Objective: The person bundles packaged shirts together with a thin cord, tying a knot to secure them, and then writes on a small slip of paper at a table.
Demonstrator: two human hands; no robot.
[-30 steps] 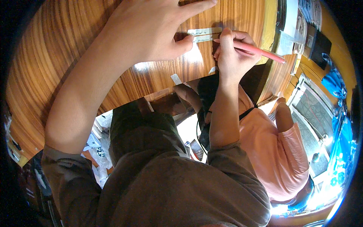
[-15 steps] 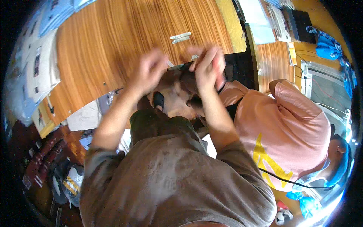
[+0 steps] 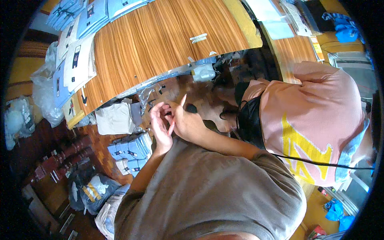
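Note:
In front of my chest, my two hands are close together beyond the table's near edge. My right hand [image 3: 187, 121] is closed round a slim, pointed, reddish stick that looks like a pencil [image 3: 172, 128]. One end of the pencil sticks up past the knuckles; the other slants down toward my left palm. My left hand [image 3: 160, 125] is cupped beside it, fingers apart and loosely bent, with nothing visible in them. Whether the left palm touches the pencil, I cannot tell. The wood-grain table [image 3: 160, 44] lies ahead, with small whitish tape strips [image 3: 198, 38] on it.
Packaged folded shirts [image 3: 78, 60] are stacked along the table's left side. More blue folded shirts [image 3: 130, 150] lie on the floor at left, near a dark plastic bag [image 3: 98, 192]. Close on my right is a person in a pink shirt [image 3: 308, 116]. A black cable [image 3: 320, 163] crosses that shirt.
My hands have come down from the table's edge toward my body and drawn together. The view has swung left, bringing the floor stacks into sight. The person at right appears farther right.

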